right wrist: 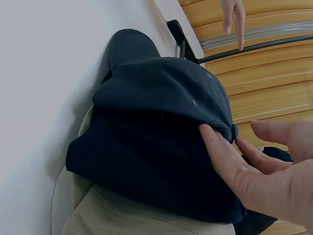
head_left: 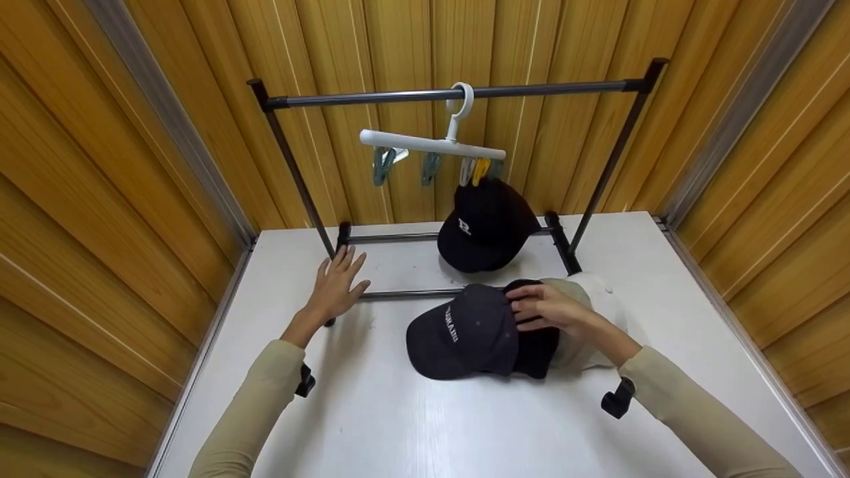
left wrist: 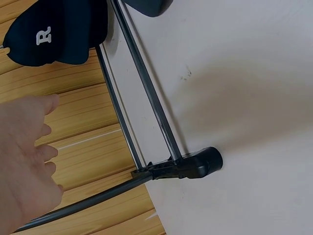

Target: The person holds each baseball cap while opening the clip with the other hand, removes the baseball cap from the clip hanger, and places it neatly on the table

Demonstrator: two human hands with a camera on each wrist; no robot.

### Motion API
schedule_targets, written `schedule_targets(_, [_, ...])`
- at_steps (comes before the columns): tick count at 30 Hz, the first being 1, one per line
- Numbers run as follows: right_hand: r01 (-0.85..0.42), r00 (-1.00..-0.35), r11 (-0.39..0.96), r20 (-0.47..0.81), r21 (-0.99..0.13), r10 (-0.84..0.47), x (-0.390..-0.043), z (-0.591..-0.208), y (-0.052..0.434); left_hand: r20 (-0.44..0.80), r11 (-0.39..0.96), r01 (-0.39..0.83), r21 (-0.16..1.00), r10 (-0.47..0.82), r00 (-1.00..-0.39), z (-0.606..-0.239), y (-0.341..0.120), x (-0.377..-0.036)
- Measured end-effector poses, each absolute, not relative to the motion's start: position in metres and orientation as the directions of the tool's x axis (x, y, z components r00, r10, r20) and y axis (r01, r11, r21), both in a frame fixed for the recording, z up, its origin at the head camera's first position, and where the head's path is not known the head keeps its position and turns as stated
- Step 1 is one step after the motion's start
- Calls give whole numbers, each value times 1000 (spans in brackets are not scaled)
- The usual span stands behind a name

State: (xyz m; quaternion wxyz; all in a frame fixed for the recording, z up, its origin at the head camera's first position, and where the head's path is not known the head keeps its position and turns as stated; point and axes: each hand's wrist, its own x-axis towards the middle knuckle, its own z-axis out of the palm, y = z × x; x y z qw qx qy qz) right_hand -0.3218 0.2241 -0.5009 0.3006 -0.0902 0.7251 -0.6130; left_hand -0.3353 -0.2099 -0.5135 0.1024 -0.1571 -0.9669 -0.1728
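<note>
In the head view my left hand (head_left: 337,287), fingers spread, is nearest the left foot of the black rack and holds nothing. My right hand (head_left: 552,307) reaches over a row of nested caps. Its fairly straight fingertips are right at the rear edge of a dark grey baseball cap (right wrist: 161,83), with the thumb apart from it. That cap has white lettering and its brim points left. Behind it are a black cap (right wrist: 151,161), a beige cap (right wrist: 122,213) and a white cap (head_left: 601,292). A black cap with a white letter (head_left: 488,229) hangs from clips just beyond.
A white clip hanger (head_left: 425,143) hooks over the rack's top bar (head_left: 372,97), carrying grey-green clips (head_left: 430,169) and a yellow clip (head_left: 481,171). The rack stands on a white table (head_left: 372,411). Wood-patterned walls (head_left: 119,199) enclose three sides.
</note>
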Motion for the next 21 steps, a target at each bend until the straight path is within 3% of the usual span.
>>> schedule_targets(9, [210, -805, 227, -300, -951, -512, -331, -495, 237, 213, 864, 385, 324, 329, -920, -504, -181, -350])
schedule_targets(15, [141, -845, 227, -236, -964, -480, -346, -477, 244, 258, 823, 490, 286, 427, -867, -483, -136, -365])
schedule_targets(18, [-46, -907, 374, -118, -926, -403, -359, -472, 240, 302, 832, 483, 272, 403, -864, -468, -109, -375])
schedule_targets(21, [-272, -942, 578, 91, -769, -322, -374, -470, 231, 325, 853, 427, 301, 329, -887, -450, -82, -387])
